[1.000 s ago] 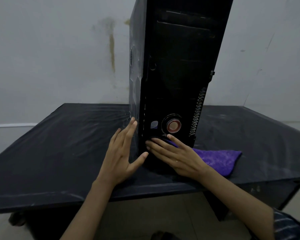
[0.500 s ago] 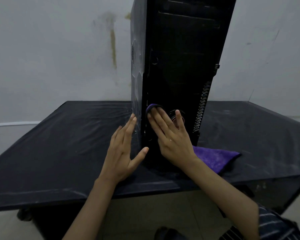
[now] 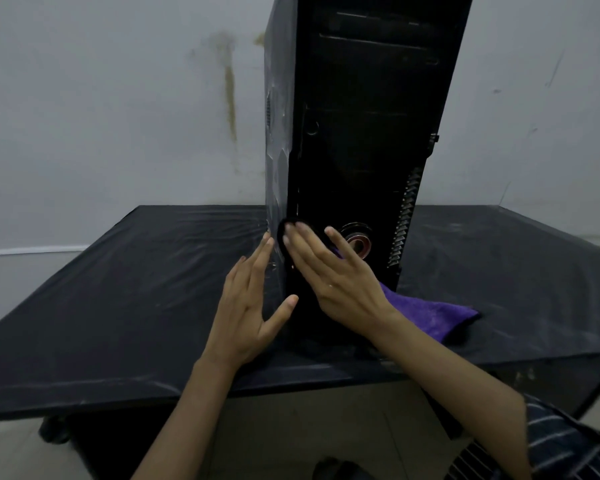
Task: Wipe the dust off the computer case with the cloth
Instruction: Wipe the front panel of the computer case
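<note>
A: Case [image 3: 357, 140] — where's it at?

B: Upright on black table [image 3: 118, 306], near front edge, front panel twd us. Tall, narrow; I'd judge heavy & stiff, but tippy if shoved high up. Brace low on side panel, as now.

A: Hands?

B: L hand [image 3: 246, 306]: fingers straight, flat against case's left side, thumb spread, gripping nothing. R hand [image 3: 329, 275]: fingers straight too, pressing cloth [image 3: 426, 313] onto lower front by the left corner; no pinch, just palm pressure.

A: Cloth?

B: Purple, soft, limp, prob. light. One end under R fingers, the rest trails down onto table right of the case. Slack end could drag; better bunched under the palm, I'd say. Round button [image 3: 357, 240] sits just right of fingers — go easy there, looks like the delicate bit.

A: Count?

B: 1 case, 1 cloth, 1 table, 2 hands. Dust streaks on table & side panel, can't count.
</note>
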